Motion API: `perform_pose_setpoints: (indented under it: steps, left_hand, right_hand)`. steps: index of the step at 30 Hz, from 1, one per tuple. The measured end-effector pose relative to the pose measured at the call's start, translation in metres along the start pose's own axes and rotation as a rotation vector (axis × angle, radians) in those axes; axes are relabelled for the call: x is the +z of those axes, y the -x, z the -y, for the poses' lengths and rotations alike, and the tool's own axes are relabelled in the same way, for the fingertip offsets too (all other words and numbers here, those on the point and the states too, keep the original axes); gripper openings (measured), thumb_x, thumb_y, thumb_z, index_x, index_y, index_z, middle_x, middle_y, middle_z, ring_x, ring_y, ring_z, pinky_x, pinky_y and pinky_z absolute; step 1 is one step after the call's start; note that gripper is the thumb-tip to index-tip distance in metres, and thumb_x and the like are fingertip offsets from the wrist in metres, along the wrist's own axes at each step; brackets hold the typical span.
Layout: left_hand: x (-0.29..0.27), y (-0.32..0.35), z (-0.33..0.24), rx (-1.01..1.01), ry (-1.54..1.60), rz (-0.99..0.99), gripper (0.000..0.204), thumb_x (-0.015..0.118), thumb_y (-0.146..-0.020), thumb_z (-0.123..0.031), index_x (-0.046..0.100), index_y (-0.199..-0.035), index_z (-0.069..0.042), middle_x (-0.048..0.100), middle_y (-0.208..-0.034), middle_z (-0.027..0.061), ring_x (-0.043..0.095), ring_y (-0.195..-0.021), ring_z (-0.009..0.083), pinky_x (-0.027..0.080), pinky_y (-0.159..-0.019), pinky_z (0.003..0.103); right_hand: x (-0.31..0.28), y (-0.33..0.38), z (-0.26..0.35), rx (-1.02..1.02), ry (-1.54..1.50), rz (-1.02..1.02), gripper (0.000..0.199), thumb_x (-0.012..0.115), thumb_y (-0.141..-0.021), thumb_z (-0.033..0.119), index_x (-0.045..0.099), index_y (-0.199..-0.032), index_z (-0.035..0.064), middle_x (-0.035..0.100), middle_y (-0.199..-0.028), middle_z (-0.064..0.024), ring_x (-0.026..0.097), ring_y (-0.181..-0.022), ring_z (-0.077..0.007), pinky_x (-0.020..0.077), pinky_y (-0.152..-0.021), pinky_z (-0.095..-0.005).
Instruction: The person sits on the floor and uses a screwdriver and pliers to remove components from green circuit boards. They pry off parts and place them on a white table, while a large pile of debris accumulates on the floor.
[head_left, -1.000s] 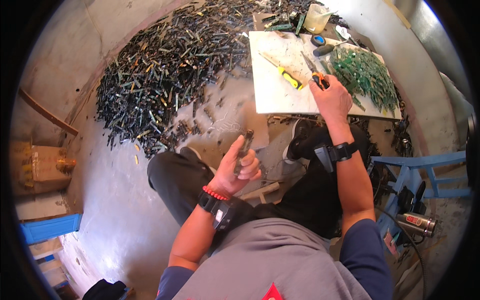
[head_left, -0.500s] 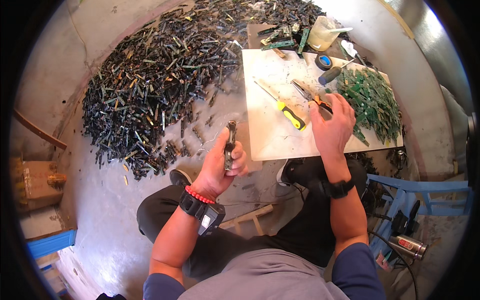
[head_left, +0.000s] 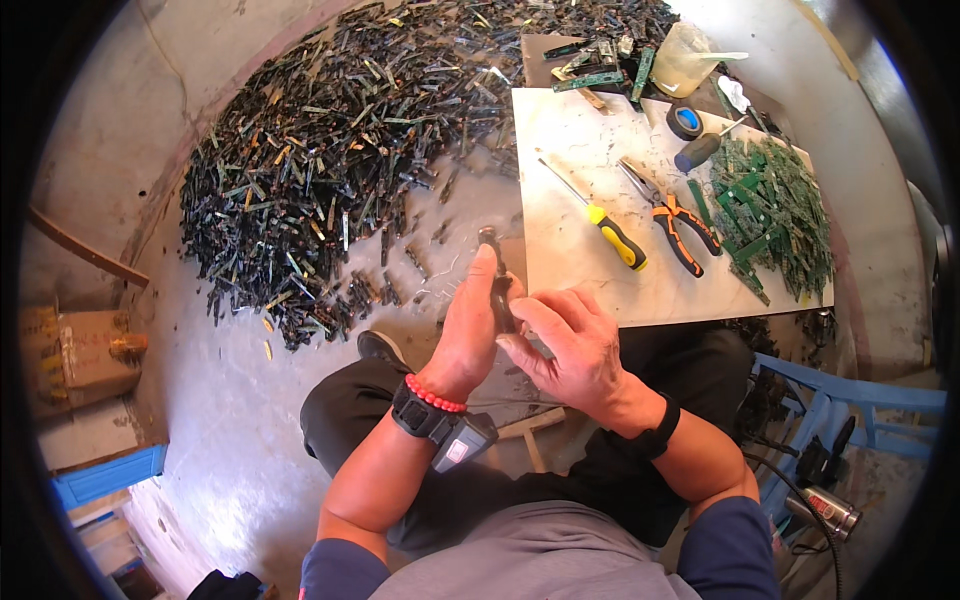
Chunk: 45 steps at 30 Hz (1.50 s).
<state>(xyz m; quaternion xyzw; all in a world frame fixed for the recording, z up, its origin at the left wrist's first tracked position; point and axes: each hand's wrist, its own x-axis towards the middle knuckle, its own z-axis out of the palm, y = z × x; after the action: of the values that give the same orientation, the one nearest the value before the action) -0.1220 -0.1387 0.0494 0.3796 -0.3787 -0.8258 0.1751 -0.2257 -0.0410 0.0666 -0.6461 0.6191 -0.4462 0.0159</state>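
A dark, narrow strip-shaped part [head_left: 501, 290] stands nearly upright in my left hand [head_left: 468, 325], with the thumb along one side and the fingers behind it. My right hand [head_left: 575, 350] is at the lower end of this part, its index finger and thumb bent around that end; the exact contact is partly hidden. Right of my hands, on a pale board [head_left: 570, 290], lie orange-and-black pliers [head_left: 672, 218] with their handles apart. A yellow-and-black screwdriver [head_left: 612, 232] lies to their left.
A large heap of dark strips [head_left: 310, 170] covers the floor at left. Green circuit board pieces [head_left: 770, 220] are piled on the board's right side, near a dark-handled tool [head_left: 698, 152], a tape roll [head_left: 685, 122] and a plastic jug [head_left: 682, 60]. A blue frame [head_left: 850, 385] stands at right.
My right hand has left the pliers, which now lie on the board, and has come left to the dark part in my left hand. The whole view has shifted slightly.
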Motion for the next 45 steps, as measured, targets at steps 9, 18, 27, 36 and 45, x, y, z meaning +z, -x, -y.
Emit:
perform_pose_setpoints:
  steps: [9, 18, 27, 36, 45]
  left_hand:
    - [0.001, 0.003, -0.02, -0.097, 0.282, 0.195, 0.055, 0.031, -0.098, -0.053, 0.061, -0.093, -0.007, 0.038, -0.053, -0.0015, 0.028, -0.043, 0.0106, 0.031, -0.05, 0.026]
    - [-0.002, -0.002, -0.026, -0.065, 0.315, 0.18, 0.054, 0.034, -0.096, -0.056, 0.059, -0.094, -0.008, 0.04, -0.054, -0.0008, 0.028, -0.045, 0.0111, 0.033, -0.053, 0.028]
    - [-0.008, -0.008, -0.015, -0.121, 0.335, -0.008, 0.045, 0.043, -0.095, -0.052, 0.056, -0.094, -0.009, 0.049, -0.072, -0.0008, 0.032, -0.052, 0.0093, 0.03, -0.05, 0.026]
    - [-0.001, -0.003, -0.013, -0.025, 0.038, 0.052, 0.046, 0.048, -0.094, -0.048, 0.058, -0.079, -0.006, 0.038, -0.052, -0.0025, 0.029, -0.045, 0.009, 0.035, -0.055, 0.027]
    - [0.0, -0.006, -0.004, 0.078, -0.267, 0.091, 0.048, 0.046, -0.095, -0.049, 0.057, -0.077, -0.005, 0.042, -0.054, -0.0027, 0.034, -0.046, 0.0068, 0.023, -0.044, 0.021]
  right_hand:
    - [-0.005, -0.013, -0.014, 0.117, -0.142, -0.212, 0.013, 0.062, -0.084, 0.001, 0.062, -0.097, -0.002, 0.061, -0.08, -0.0124, 0.057, -0.068, -0.0264, 0.0467, -0.06, -0.0332]
    - [0.006, -0.022, -0.02, 0.18, -0.196, -0.238, 0.007, 0.056, -0.091, 0.002, 0.059, -0.095, -0.0037, 0.058, -0.078, -0.0107, 0.053, -0.064, -0.0177, 0.0431, -0.058, -0.0279]
    - [-0.004, -0.027, -0.022, 0.521, -0.315, -0.186, 0.014, 0.059, -0.091, 0.012, 0.06, -0.091, -0.0022, 0.058, -0.069, -0.0097, 0.056, -0.061, -0.0188, 0.0443, -0.055, -0.0305]
    - [-0.037, -0.04, -0.049, 0.762, -0.694, -0.085, 0.027, 0.054, -0.096, 0.022, 0.058, -0.081, -0.0009, 0.054, -0.064, -0.0008, 0.046, -0.05, -0.0053, 0.0385, -0.043, -0.0204]
    - [-0.041, -0.039, -0.057, 0.747, -0.88, -0.039, 0.021, 0.048, -0.097, 0.012, 0.062, -0.093, -0.0036, 0.057, -0.072, -0.0019, 0.05, -0.056, -0.0076, 0.0425, -0.049, -0.0211]
